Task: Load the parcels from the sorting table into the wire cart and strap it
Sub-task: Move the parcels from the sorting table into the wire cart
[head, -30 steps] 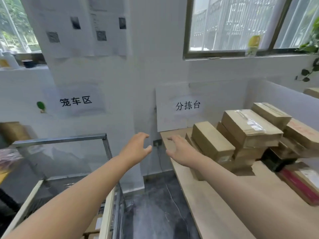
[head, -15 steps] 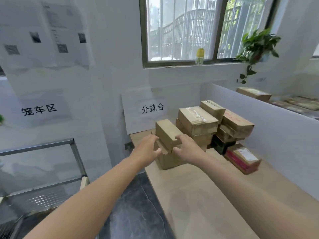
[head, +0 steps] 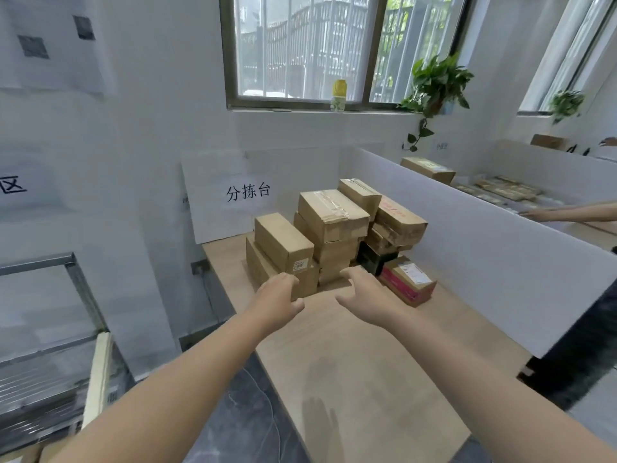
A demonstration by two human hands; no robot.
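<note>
Brown cardboard parcels [head: 329, 215] stood stacked at far end of pale wooden sorting table [head: 360, 369]. Red-sided parcel [head: 409, 284] lay flat alongside. Wire cart [head: 40, 263] stood left.

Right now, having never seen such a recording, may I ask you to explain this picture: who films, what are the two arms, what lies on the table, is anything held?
There is no machine here. A person wears a camera on the head, so the picture looks forward and down along that person's own arms. The left hand and the right hand reach with spread fingers toward a pile of cardboard parcels on the wooden sorting table. Neither hand holds anything. Beside the pile lies a pink-sided parcel. The wire cart stands at the left, partly in view.
</note>
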